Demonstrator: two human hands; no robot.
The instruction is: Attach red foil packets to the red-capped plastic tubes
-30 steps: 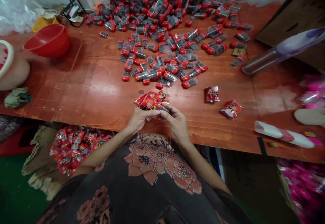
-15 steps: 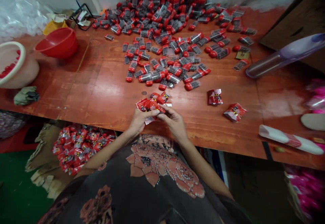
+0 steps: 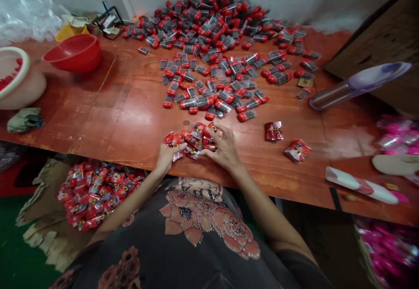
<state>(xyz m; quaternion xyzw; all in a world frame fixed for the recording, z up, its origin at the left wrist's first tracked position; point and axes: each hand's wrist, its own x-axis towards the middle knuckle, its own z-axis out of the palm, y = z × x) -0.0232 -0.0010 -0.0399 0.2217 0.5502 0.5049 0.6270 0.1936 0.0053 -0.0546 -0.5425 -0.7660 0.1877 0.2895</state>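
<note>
Small shiny red packets (image 3: 193, 140) with printed black and yellow figures lie bunched on the table's near side, between both hands. My left hand (image 3: 166, 156) is closed on a red packet (image 3: 172, 139), with the thumb across its lower edge. From the other side my right hand (image 3: 226, 149) curves around the bunch, thumb and fingers spread apart and touching the packets. Its fingertips are partly hidden behind them. Two more packets, one red (image 3: 274, 131) and one showing its silvery side (image 3: 297, 150), lie apart to the right.
Clear tubes with red caps and dark contents (image 3: 209, 31) are heaped along the wall. A red bowl (image 3: 73, 53) and a white bucket (image 3: 24, 79) stand left. Below the edge sits a pile of red packets (image 3: 98, 193). A clear purple-topped scoop-like object (image 3: 356, 84) rests right.
My hands have moved apart from their joined grip. The right hand has opened out, and the packets are spread wider between the hands. The view has shifted slightly.
</note>
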